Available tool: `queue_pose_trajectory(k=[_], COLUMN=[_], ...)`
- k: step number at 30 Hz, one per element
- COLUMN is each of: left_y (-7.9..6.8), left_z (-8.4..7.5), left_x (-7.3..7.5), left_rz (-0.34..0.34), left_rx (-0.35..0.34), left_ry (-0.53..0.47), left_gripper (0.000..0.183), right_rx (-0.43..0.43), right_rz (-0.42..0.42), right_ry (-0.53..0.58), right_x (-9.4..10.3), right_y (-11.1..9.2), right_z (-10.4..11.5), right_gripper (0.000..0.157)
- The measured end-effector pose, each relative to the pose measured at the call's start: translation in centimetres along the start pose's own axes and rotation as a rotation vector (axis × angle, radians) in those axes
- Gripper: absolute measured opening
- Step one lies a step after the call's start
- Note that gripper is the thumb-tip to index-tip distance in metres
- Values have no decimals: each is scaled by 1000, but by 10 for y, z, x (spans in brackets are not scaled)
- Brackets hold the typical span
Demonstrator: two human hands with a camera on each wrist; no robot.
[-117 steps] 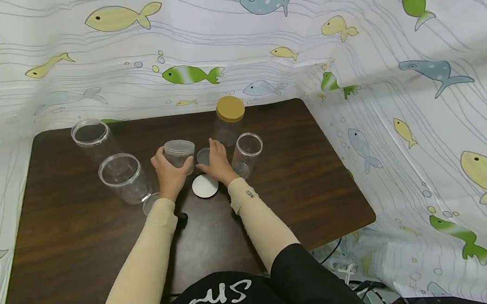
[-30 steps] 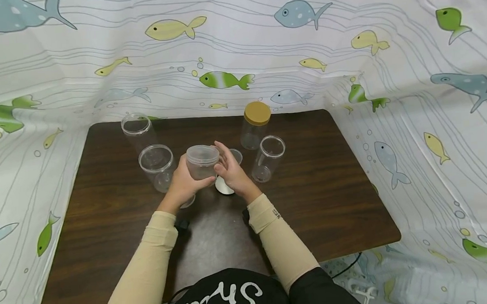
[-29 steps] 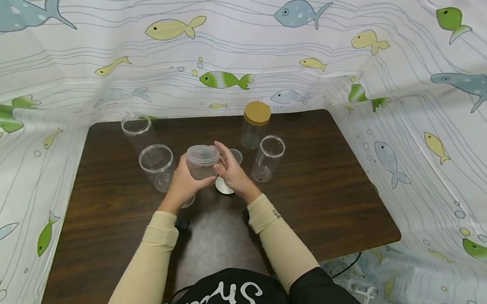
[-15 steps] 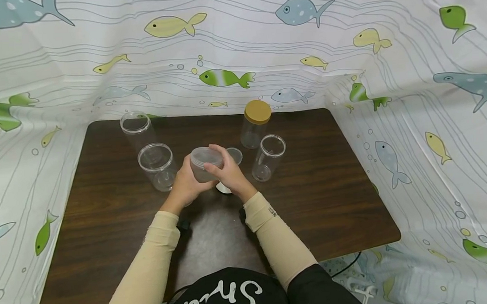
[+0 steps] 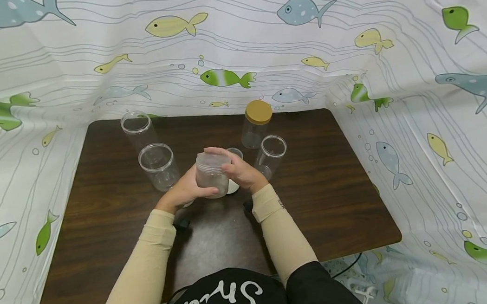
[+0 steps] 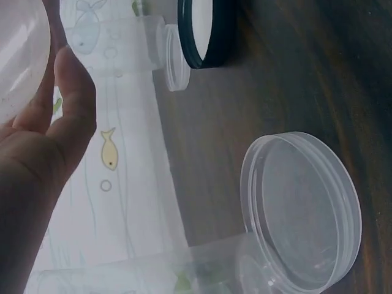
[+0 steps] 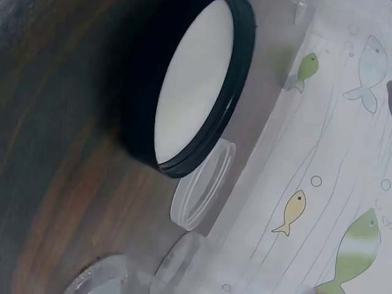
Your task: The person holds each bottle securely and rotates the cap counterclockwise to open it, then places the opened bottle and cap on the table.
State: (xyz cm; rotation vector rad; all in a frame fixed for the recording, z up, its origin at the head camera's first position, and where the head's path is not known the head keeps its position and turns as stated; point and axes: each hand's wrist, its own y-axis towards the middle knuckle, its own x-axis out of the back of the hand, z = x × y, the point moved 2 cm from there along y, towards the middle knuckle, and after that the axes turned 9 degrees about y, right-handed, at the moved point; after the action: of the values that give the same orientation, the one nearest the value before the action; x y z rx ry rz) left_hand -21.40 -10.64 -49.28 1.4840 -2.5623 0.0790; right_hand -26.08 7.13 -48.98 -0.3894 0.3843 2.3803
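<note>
Between my hands, raised over the table, is a clear short jar (image 5: 213,184) with a clear lid (image 5: 213,160) on top. My left hand (image 5: 186,189) grips the jar's side, its thumb across the front; part of it shows in the left wrist view. With thumb in front and fingers along the far edge, my right hand (image 5: 245,173) grips the lid. Beneath the right hand lies a black lid with a white liner (image 7: 196,82), partly covered in the head view. Another clear lid (image 6: 303,211) lies near my left wrist. A further clear lid (image 5: 236,152) sits behind the right hand.
Two uncovered clear jars (image 5: 157,169) (image 5: 137,130) stand at the left. To the right are an uncovered clear jar (image 5: 270,155) and a jar with a yellow lid (image 5: 259,113). A fish-print curtain (image 5: 219,37) hangs behind the dark wooden table (image 5: 321,189).
Since a second ago, the jar has moved right and nearer the person, tilting and then coming more upright. My right fingers have moved from its side onto the lid. Earlier, the head view shifted.
</note>
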Motion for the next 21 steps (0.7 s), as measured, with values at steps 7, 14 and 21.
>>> queue_pose_trajectory(k=[7,14,21], left_y=[-4,-3,-4], left_z=[0,4,8], left_x=[5,9,1], left_rz=[-175,-410,-441], left_rx=[90,213,199], left_ry=[47,308,479], left_gripper=[94,108,112], right_rx=[-18,-70,-157], right_rz=[-100,-253,-292], right_ry=[-120,-363,-450], right_x=[-1,-13,-23], right_y=[4,-1,-6], right_z=[1,11,8], right_gripper=[126,121,93])
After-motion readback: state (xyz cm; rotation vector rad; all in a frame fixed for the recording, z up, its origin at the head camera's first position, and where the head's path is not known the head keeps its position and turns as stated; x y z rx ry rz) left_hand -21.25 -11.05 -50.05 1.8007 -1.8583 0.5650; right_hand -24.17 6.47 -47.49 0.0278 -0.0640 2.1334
